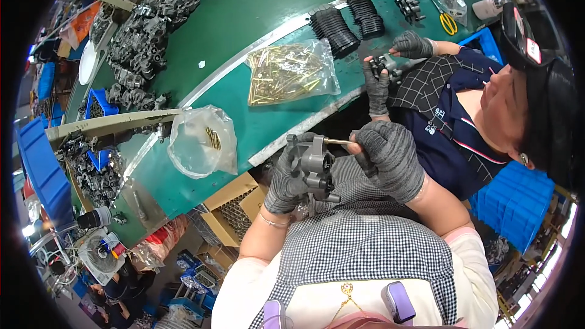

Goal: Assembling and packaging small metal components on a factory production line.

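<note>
My left hand [283, 184], in a grey knit glove, is wrapped round a dark grey metal casting [313, 159] with rounded bores, held above my lap. My right hand [390, 159], gloved alike with bare fingertips, pinches a long brass-coloured bolt [339, 141]. The bolt lies level, and its far end meets the upper right side of the casting; how deep it sits inside, I cannot tell. Beyond my hands, a clear bag of brass-coloured bolts [291, 74] lies on the green table [268, 3]. Another clear bag [196, 151] holds a few similar pieces.
A co-worker's gloved hands [390, 64] hold a similar casting close on my right. Stacked black ring-like parts [335, 31] and yellow-handled scissors [448, 23] lie at the back. Castings are heaped [143, 42] at left. An open cardboard box [228, 210] stands below the table edge.
</note>
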The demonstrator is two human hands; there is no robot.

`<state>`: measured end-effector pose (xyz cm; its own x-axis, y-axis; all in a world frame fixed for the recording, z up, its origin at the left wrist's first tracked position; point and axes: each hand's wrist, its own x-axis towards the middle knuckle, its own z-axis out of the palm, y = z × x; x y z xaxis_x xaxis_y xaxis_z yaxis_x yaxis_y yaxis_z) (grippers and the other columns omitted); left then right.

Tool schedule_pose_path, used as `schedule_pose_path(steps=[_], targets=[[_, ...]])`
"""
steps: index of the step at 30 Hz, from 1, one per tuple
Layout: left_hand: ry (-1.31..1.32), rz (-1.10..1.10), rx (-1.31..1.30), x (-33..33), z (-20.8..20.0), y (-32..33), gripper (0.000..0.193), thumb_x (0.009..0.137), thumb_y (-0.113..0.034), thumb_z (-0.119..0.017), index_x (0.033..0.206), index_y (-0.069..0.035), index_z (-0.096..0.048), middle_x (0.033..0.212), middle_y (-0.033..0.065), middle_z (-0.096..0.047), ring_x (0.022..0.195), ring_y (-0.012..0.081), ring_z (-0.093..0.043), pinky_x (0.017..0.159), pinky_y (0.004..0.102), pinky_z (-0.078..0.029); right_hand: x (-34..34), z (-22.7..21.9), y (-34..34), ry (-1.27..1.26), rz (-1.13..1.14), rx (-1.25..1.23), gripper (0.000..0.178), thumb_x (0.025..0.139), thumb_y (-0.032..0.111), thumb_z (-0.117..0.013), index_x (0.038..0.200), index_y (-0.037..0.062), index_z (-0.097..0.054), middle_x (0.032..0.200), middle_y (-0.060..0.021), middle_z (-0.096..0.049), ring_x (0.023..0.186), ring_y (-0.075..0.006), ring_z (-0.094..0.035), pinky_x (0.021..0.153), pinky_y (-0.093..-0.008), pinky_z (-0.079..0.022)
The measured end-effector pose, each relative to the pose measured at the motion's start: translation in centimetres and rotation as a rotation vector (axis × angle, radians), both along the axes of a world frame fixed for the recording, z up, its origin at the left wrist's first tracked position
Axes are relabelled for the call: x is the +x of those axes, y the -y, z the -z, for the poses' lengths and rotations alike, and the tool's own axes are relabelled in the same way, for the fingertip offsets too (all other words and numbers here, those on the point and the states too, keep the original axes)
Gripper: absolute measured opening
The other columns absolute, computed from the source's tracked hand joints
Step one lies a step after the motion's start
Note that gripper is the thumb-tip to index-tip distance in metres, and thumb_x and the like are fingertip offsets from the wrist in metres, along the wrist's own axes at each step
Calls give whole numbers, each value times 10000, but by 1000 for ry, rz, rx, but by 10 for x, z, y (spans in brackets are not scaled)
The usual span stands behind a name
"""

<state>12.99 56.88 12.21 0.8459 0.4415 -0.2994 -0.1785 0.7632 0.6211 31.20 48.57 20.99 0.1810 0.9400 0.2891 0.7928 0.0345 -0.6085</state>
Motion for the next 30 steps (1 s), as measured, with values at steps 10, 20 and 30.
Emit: schedule_pose_path(steps=[10, 20, 30], targets=[[-49, 42, 13, 2, 11, -3, 747, 741, -479, -679, 1232, 12, -404, 1054, 101, -569, 917, 175, -587, 778, 306, -516, 9, 10, -1, -88, 32, -146, 128, 829, 153, -589, 803, 28, -591, 703, -110, -564, 634, -267, -573, 555, -344, -452], [-74, 22, 113, 5, 12, -7, 810, 611, -296, -817, 1263, -56, -400, 1125, 81, -546, 996, 184, -566, 828, 331, -510, 12, 22, -6, -148, 39, -250, 91, 800, 125, -610, 775, 41, -586, 679, -94, -547, 632, -268, -547, 575, -363, -435], [-123, 29, 155, 11, 11, -9, 857, 559, -269, -841, 1258, -48, -398, 1115, 75, -543, 989, 184, -567, 813, 335, -521, 22, 36, 2, -240, -48, -339, 191, 837, 227, -563, 817, 39, -582, 734, -112, -568, 675, -273, -575, 581, -363, -456]])
